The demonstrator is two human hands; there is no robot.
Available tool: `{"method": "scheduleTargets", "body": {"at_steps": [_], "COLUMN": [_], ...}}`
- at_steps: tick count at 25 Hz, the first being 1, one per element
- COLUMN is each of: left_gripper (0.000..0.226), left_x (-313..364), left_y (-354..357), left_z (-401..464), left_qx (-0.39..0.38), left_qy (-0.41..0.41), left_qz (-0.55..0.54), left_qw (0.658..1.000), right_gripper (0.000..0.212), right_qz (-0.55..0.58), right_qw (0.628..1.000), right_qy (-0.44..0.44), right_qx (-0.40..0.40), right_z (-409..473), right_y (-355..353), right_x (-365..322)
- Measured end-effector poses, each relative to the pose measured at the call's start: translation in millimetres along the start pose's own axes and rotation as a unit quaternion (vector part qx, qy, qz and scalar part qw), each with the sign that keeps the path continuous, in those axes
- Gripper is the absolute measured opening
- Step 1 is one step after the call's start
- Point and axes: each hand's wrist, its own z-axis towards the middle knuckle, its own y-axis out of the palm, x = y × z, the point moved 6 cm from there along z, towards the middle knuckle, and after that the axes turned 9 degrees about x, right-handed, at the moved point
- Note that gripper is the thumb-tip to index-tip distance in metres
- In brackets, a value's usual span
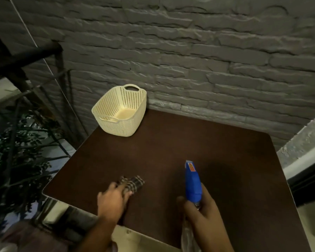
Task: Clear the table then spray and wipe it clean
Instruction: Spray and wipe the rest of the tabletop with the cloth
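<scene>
Looks like a dim corner of a cafe patio or a home balcony, hard to say which. There's a dark brown table (171,157) pushed against a grey faux-stone brick wall (189,51), a metal railing (25,57) and leafy plants (20,151) on the left.

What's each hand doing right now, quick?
Left hand: closed on the checked cloth, pressing it to the table.
Right hand: closed around the blue spray bottle.
</scene>
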Motion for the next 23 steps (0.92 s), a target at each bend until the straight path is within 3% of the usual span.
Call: {"method": "scheduleTargets", "body": {"at_steps": [2, 5, 7, 9, 13, 18, 23], "left_gripper": [0.043, 0.050, 0.052, 0.049, 0.041, 0.035, 0.033], "left_x": [-53.4, -92.6, -102.4, -89.0, -21.3, 8.0, 74.6], "left_y": [0.0, -3.6, 2.6, 7.3, 3.4, -27.6, -71.0], "left_z": [41.6, 73.1, 82.3, 83.0, 75.7, 98.5, 96.2], "left_qx": [0.000, 0.001, -0.007, -0.024, -0.048, -0.091, -0.073], "left_qy": [-0.095, -0.154, -0.193, -0.175, 0.047, -0.071, -0.057], "left_qz": [-0.004, -0.027, -0.036, -0.059, -0.065, -0.219, -0.356], "left_qw": [0.996, 0.988, 0.981, 0.982, 0.996, 0.969, 0.930], "right_gripper": [0.042, 0.047, 0.033, 0.024, 0.025, 0.033, 0.036], "right_qz": [-0.011, -0.039, -0.058, -0.066, -0.079, -0.088, -0.080], "right_qw": [1.000, 0.998, 0.994, 0.992, 0.988, 0.988, 0.980], "right_qy": [-0.018, -0.055, -0.090, -0.111, -0.129, -0.108, -0.100], "right_qx": [-0.007, -0.017, -0.015, -0.007, 0.013, 0.062, 0.151], "right_z": [30.8, 69.7, 91.7, 106.3, 117.1, 119.9, 109.3], "right_y": [29.3, 68.6, 86.8, 100.4, 104.7, 61.9, -13.1], "right_x": [-14.2, -38.9, -53.7, -64.2, -78.8, -85.1, -80.2]}}
